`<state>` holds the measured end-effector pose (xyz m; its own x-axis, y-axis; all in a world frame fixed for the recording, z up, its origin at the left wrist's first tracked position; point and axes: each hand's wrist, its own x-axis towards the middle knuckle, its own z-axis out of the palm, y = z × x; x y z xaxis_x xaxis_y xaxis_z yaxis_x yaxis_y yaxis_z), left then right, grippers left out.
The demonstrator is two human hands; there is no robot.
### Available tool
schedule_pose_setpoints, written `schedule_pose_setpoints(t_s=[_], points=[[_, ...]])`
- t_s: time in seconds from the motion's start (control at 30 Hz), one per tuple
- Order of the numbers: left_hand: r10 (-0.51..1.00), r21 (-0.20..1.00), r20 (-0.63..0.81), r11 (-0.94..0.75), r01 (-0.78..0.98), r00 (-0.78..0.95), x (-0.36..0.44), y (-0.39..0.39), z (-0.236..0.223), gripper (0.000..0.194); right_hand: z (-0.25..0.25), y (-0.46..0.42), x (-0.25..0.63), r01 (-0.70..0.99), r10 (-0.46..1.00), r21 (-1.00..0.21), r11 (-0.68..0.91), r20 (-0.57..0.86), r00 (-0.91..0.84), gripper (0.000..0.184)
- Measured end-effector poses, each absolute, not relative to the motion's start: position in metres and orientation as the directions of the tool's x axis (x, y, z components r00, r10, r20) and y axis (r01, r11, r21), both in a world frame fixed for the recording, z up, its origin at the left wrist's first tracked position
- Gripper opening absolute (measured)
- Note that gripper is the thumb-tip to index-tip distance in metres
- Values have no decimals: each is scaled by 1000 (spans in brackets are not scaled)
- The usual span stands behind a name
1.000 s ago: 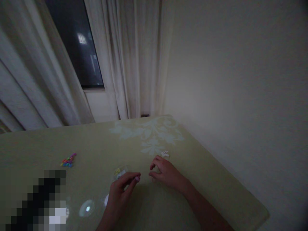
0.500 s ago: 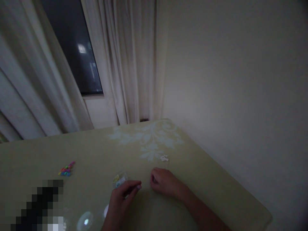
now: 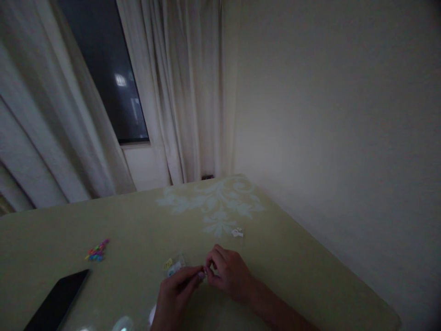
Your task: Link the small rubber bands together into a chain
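Worktop [image 3: 292, 285]: greenish, under both hands.
Left hand [image 3: 174, 289]: grip clamped on the small pale piece [image 3: 201, 275].
Right hand [image 3: 232, 276]: fingertips at that piece; whether clamped, I can't tell.
Packet [image 3: 176, 265]: clear, just beyond the left hand.
Pale piece: between the hands; best held steady, worked gently.

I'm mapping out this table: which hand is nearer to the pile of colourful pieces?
Left. The left hand is right of the colourful pieces and lower in view; the right hand is farther right, beyond the left one.
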<state>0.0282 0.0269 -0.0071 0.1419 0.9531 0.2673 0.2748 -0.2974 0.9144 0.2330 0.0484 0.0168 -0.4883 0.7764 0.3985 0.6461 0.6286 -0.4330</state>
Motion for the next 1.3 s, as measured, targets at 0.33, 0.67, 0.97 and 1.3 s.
schedule_pose_setpoints(t_s=[0.33, 0.67, 0.97, 1.3], points=[[956, 939, 261, -283, 196, 132, 27, 30, -11, 25, 16, 42, 228, 402, 775, -687, 605, 394, -493, 7], [972, 942, 232, -230, 243, 23, 25, 27, -10, 28, 16, 39, 221, 359, 856, -790, 497, 380, -350, 24], [935, 877, 354, -340, 338, 22, 22, 28, -10, 28, 12, 44, 219, 334, 843, -777, 533, 457, -283, 5], [965, 656, 258, -135, 743, -52, -22, 50, -17, 76, 8, 51, 224, 344, 879, -813, 470, 395, -266, 19]])
